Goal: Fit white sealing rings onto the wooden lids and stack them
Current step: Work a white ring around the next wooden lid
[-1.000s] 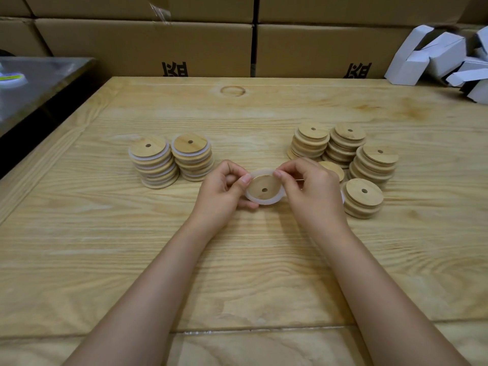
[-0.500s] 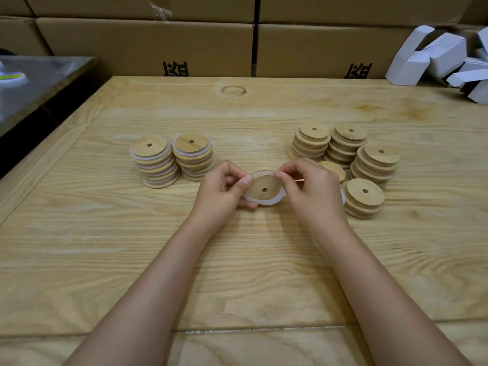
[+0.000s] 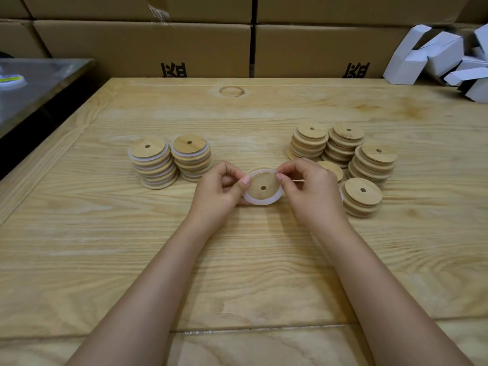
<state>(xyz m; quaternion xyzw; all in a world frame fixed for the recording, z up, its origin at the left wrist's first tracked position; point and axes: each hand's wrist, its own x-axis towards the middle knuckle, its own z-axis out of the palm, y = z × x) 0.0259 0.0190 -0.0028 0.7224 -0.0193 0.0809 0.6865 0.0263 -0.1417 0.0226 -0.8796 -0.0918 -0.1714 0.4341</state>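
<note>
Wooden lid (image 3: 262, 184) with a small centre hole, held between both hands at the middle of the counter (image 3: 237, 260), tilted toward the camera; resting on the wood or just above it, impossible to tell. White sealing ring (image 3: 261, 201) round its rim, broad along the near edge, only a thin line along the far edge.

Left grip (image 3: 219, 191) closed on the lid's left side: thumb tip pressed onto the ring at upper left, other fingers curled behind and under. Right grip (image 3: 309, 191) pinching the ring at upper right between thumb and forefinger, remaining fingers curled in.

Just behind the right hand, a single bare lid (image 3: 331, 169) flat on the counter, partly hidden. Around it, four stacks of bare lids (image 3: 373, 162) close together, the lowest one just beside the right wrist. Left of the left hand, two stacks of ringed lids (image 3: 154, 165) side by side, white edges showing between the layers.

Beyond the far edge, brown cardboard boxes (image 3: 142, 46) with black print; at far right, small white cartons (image 3: 435, 56) in a heap; at far left, a grey metal surface (image 3: 39, 80).
</note>
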